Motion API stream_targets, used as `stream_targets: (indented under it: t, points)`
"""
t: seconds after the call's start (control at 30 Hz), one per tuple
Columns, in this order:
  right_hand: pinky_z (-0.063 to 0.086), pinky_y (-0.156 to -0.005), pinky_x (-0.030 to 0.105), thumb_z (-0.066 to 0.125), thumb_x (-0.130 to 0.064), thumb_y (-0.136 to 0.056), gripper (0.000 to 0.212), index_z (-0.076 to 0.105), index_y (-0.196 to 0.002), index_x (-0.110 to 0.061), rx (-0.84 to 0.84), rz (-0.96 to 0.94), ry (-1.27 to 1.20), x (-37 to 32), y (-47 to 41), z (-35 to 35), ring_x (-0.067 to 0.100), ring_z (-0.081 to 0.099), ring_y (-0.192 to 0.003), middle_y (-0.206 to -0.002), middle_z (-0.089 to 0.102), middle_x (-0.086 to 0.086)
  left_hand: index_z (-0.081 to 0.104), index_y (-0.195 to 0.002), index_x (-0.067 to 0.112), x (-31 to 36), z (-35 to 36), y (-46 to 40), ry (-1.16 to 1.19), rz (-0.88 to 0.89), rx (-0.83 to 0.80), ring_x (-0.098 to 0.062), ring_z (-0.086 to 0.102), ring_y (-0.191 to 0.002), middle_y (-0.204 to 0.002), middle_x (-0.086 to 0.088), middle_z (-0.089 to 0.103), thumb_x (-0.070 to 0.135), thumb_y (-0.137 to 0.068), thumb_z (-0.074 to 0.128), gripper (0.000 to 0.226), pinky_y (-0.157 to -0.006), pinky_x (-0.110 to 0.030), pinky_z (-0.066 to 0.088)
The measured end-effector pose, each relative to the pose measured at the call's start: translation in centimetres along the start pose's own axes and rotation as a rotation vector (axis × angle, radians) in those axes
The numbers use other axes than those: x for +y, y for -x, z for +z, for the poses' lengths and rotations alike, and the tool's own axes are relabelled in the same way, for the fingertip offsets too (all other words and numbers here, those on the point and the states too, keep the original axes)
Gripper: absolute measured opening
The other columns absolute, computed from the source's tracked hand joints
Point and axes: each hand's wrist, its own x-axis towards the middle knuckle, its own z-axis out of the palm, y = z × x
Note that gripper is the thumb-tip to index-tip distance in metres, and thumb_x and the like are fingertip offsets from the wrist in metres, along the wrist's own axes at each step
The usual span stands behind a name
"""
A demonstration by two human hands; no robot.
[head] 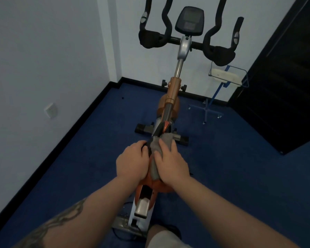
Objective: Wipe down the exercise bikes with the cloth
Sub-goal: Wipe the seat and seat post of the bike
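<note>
Both hands sit on the saddle [159, 185] of an orange exercise bike [172, 93], seen from behind and above. The right hand [170, 163] lies on a grey cloth [155, 169], fingers spread and laid flat, pressing it onto the saddle's top. The cloth runs under that hand and out past its fingertips toward the saddle's nose. Just left of it, touching the cloth's edge, the left hand [131, 161] wraps over the saddle's side — fingers curled down around the dark rim. Well beyond the fingertips rise the black handlebars [150, 40] and the console [189, 20]. Far to the right of the right hand stands a blue-framed stand [227, 76] on the blue carpet [240, 167] — near a dark door [284, 83].
</note>
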Motion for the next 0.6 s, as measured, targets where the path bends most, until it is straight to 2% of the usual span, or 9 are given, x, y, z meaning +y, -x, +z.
stream_targets:
  t: [0.1,0.23,0.3,0.37,0.43,0.5,0.6]
  points:
    - [0.042,-0.101,0.041,0.022,-0.049,-0.102,0.056,0.010,-0.155,-0.034,0.008,0.033,0.010,-0.6,0.1,0.3,0.030,0.038,-0.131,-0.163,0.000,0.007,0.059,-0.115,0.033,0.0,0.0,0.1,0.007,0.005,-0.004,-0.006,0.054,-0.088,-0.106,0.011,0.065,0.035,-0.098,0.035,0.030,-0.068,-0.029,0.036]
    - [0.039,-0.107,0.042,0.012,-0.062,-0.091,0.066,-0.002,-0.152,-0.043,0.069,-0.106,0.000,1.4,5.8,1.5,0.022,0.014,-0.144,-0.162,-0.008,-0.002,0.058,-0.117,0.034,0.1,-0.1,0.0,0.004,-0.007,-0.010,-0.005,0.053,-0.086,-0.104,0.012,0.064,0.035,-0.099,0.035,0.030,-0.067,-0.028,0.037]
    - [0.043,-0.099,0.041,0.015,-0.060,-0.093,0.066,-0.005,-0.153,-0.040,0.040,-0.040,-0.054,1.6,4.3,1.0,0.022,0.028,-0.139,-0.162,0.005,-0.002,0.058,-0.117,0.034,0.3,-0.2,0.0,-0.004,-0.010,-0.016,-0.005,0.053,-0.085,-0.104,0.012,0.064,0.034,-0.098,0.035,0.029,-0.066,-0.028,0.036]
    - [0.046,-0.089,0.037,0.023,-0.051,-0.100,0.063,-0.002,-0.155,-0.032,0.010,0.081,-0.120,1.0,1.0,0.2,0.025,0.048,-0.122,-0.153,0.030,0.006,0.059,-0.115,0.033,0.3,-0.3,0.0,-0.001,-0.014,-0.014,-0.008,0.055,-0.087,-0.103,0.011,0.064,0.034,-0.098,0.036,0.028,-0.066,-0.029,0.036]
    - [0.046,-0.086,0.036,0.027,-0.047,-0.102,0.063,0.001,-0.156,-0.027,0.025,0.146,-0.163,0.3,-0.6,-0.3,0.026,0.054,-0.115,-0.145,0.043,0.008,0.059,-0.116,0.032,0.4,-0.3,0.1,0.002,-0.018,-0.006,-0.010,0.058,-0.090,-0.103,0.010,0.065,0.035,-0.098,0.037,0.028,-0.067,-0.029,0.037]
    - [0.045,-0.088,0.034,0.027,-0.051,-0.099,0.066,0.003,-0.155,-0.027,0.092,0.112,-0.168,0.3,1.3,0.5,0.022,0.049,-0.120,-0.147,0.039,0.005,0.059,-0.115,0.032,0.4,-0.3,0.3,0.008,-0.011,-0.003,-0.009,0.058,-0.088,-0.102,0.011,0.065,0.035,-0.098,0.036,0.028,-0.066,-0.029,0.039]
    - [0.034,-0.103,0.030,0.019,-0.064,-0.088,0.076,-0.004,-0.154,-0.032,0.126,0.063,-0.145,0.7,5.7,2.0,0.016,0.019,-0.141,-0.160,0.008,-0.006,0.059,-0.115,0.033,0.3,-0.3,0.3,0.013,-0.002,0.011,-0.008,0.057,-0.086,-0.099,0.011,0.065,0.034,-0.098,0.037,0.028,-0.066,-0.029,0.043]
